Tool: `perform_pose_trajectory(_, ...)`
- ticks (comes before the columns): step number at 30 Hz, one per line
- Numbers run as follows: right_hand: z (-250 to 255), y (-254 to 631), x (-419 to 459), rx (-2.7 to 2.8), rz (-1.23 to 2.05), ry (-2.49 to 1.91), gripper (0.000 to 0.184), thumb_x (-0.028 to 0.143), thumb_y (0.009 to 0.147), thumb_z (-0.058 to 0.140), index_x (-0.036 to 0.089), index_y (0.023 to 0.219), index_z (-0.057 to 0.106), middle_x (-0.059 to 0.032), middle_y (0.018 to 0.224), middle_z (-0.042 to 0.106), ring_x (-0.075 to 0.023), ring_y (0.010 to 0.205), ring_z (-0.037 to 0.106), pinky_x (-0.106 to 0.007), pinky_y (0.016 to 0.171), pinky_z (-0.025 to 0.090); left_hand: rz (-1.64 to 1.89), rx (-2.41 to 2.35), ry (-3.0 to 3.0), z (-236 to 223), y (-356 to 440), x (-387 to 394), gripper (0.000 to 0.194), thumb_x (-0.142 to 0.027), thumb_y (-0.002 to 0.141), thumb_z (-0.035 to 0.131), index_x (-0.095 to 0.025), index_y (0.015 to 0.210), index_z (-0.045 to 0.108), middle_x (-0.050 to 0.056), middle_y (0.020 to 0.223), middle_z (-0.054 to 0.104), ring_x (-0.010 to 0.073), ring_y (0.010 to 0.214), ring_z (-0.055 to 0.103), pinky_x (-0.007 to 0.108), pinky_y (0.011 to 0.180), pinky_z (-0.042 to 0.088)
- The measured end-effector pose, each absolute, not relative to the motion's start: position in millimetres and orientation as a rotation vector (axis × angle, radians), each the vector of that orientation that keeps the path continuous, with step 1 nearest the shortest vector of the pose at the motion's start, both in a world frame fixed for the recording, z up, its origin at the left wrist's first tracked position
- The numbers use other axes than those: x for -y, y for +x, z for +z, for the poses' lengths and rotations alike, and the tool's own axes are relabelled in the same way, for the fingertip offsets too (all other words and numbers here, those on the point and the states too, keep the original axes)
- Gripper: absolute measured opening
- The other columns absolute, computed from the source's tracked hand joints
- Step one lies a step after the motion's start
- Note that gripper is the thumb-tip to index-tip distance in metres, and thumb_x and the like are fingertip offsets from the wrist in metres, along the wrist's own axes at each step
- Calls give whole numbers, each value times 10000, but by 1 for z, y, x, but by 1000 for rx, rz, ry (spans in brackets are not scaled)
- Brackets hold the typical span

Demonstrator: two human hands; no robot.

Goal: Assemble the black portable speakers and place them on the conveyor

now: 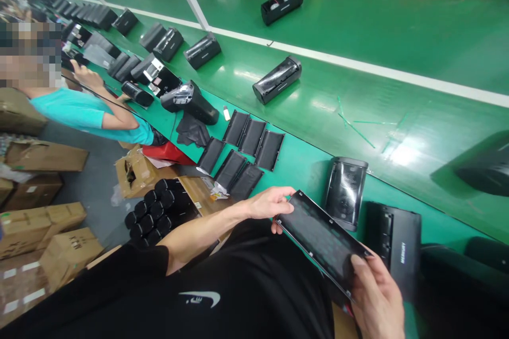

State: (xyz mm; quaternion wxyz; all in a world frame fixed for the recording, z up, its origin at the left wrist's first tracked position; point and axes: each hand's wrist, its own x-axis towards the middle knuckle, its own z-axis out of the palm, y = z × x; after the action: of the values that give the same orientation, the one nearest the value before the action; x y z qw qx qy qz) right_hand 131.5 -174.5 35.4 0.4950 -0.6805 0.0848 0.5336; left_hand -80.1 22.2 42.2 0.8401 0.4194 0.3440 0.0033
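Both my hands hold a flat black speaker grille panel [320, 235] close to my body, over the near edge of the green bench [302, 164]. My left hand [270, 204] grips its far-left end with curled fingers. At the near-right end, my right hand [374, 294] pinches it with the thumb on top. Just beyond the panel an upright black speaker housing [345, 190] stands, and a black box-shaped speaker body [395, 241] lies to its right.
Several black grille panels [242, 151] lie in rows on the bench. Black speakers [277, 79] ride the green conveyor belt [377, 37]. A co-worker in a teal shirt [85, 111] works at left. Black cylinders [157, 209] and cardboard boxes [43, 156] sit on the floor.
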Motion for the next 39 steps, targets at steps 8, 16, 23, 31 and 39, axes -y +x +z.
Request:
perform_pose_trajectory(8, 27, 135, 178, -197, 1288, -1637, 633, 527, 626, 956, 241, 1144, 731, -40, 945, 758, -269, 860, 728, -378, 789, 598, 0, -714, 884, 42, -79, -20, 347, -393, 890, 723, -207, 1050, 478, -65, 607, 646, 114, 400, 609, 168, 391, 472)
perform_pose_trajectory(16, 24, 137, 181, -122, 1254, -1656, 526, 500, 666, 927, 228, 1075, 738, -13, 860, 723, -194, 683, 653, -336, 702, 568, -22, -723, 883, 41, -78, -20, 392, -437, 887, 745, -206, 1074, 488, -77, 605, 632, 116, 428, 633, 180, 427, 516)
perform_pose_trajectory(23, 25, 138, 182, -131, 1273, -1670, 552, 503, 665, 925, 235, 1108, 735, 7, 798, 691, -160, 601, 596, -283, 591, 520, -43, -710, 870, 41, -78, -20, 470, -489, 856, 786, -214, 1071, 471, -63, 652, 648, 138, 443, 659, 174, 380, 494)
perform_pose_trajectory(31, 27, 139, 183, -162, 1263, -1665, 577, 489, 626, 967, 239, 1093, 736, 19, 783, 655, -120, 576, 526, -214, 493, 448, -32, -709, 844, 42, -78, -19, 499, -544, 861, 779, -209, 1087, 486, -41, 691, 674, 141, 465, 675, 174, 382, 498)
perform_pose_trajectory(39, 20, 140, 189, -125, 1268, -1674, 570, 454, 631, 993, 245, 1090, 729, 87, 688, 482, -75, 553, 432, -173, 530, 444, -37, -724, 853, 44, -76, -19, 436, -452, 861, 771, -209, 1060, 468, -48, 670, 662, 152, 450, 668, 182, 375, 480)
